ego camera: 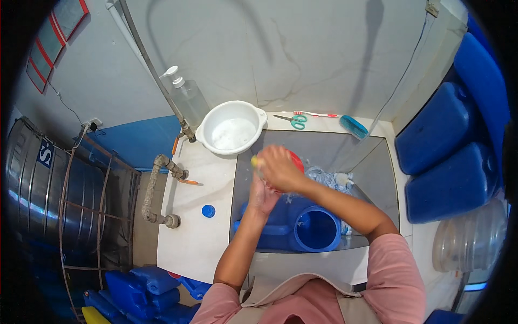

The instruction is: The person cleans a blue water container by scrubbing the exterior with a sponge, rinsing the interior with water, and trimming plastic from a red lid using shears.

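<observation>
Over the tiled sink basin (366, 160), my left hand (263, 196) is raised with its palm partly towards me. Against it presses my right hand (279, 166), its fingers blurred and bent around a small yellow and green thing (255, 161), perhaps a sponge. A round red object (296, 161) shows behind my right hand; whether a hand holds it, I cannot tell. Below both hands a blue plastic jug (317, 229) with a wide round mouth lies in the basin. Pale blue and white plastic strips (327, 178) lie beyond it.
A white plastic basin (232, 127), a pump bottle (188, 99), scissors (297, 120), a toothbrush (319, 114) and a blue brush (353, 126) stand or lie along the back ledge. A blue cap (208, 211) is on the left counter near pipe taps (156, 188). Blue containers (449, 182) line the right.
</observation>
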Demonstrator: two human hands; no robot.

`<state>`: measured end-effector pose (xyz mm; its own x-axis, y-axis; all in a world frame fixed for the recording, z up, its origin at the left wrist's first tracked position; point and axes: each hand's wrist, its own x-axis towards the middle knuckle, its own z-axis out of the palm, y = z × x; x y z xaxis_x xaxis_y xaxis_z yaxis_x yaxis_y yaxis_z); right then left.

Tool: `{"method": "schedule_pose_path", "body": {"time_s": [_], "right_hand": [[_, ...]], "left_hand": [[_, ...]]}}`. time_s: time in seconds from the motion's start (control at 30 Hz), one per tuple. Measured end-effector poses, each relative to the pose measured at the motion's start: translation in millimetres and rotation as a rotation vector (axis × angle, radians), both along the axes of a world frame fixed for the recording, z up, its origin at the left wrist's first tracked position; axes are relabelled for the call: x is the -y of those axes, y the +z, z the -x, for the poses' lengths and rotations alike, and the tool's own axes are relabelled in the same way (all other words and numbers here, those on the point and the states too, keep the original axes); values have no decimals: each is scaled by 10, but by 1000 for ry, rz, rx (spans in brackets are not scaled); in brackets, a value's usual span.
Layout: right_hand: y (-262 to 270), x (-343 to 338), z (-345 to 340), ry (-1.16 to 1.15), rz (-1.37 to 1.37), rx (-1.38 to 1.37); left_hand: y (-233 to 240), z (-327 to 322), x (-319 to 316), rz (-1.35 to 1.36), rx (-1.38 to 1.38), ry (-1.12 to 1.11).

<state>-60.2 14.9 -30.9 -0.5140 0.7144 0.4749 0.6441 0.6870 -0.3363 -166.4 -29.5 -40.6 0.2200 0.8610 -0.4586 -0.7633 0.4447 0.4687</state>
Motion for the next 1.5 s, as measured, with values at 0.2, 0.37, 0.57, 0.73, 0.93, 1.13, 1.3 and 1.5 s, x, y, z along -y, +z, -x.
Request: {"method": "schedule_pose_path", "body": {"time_s": [0.2, 0.37, 0.57, 0.73, 0.93, 1.13, 1.3, 1.5], "right_hand": [[-2, 214, 191, 237, -111, 0], [302, -718, 784, -8, -18, -274], [-338, -1521, 1494, -223, 488, 410], [-397, -1735, 1062, 13, 609, 165], [474, -707, 15, 184, 768, -2], [305, 205, -968, -45, 229, 493], [497, -20, -1248, -159, 441, 724], [316, -35, -874, 116, 518, 612]], "left_hand": [[233, 493, 73, -400, 1, 131], [-38, 925, 360, -611, -1207, -160], [-326, 1262, 236, -809, -2288, -103], [-91, 718, 393, -1187, -1855, -287], [-435, 791, 876, -1281, -1805, -782], [-122, -45, 536, -1181, -1874, -350], [-5, -497, 529, -1252, -1885, -186], [-38, -372, 572, -1171, -1928, -203]]}}
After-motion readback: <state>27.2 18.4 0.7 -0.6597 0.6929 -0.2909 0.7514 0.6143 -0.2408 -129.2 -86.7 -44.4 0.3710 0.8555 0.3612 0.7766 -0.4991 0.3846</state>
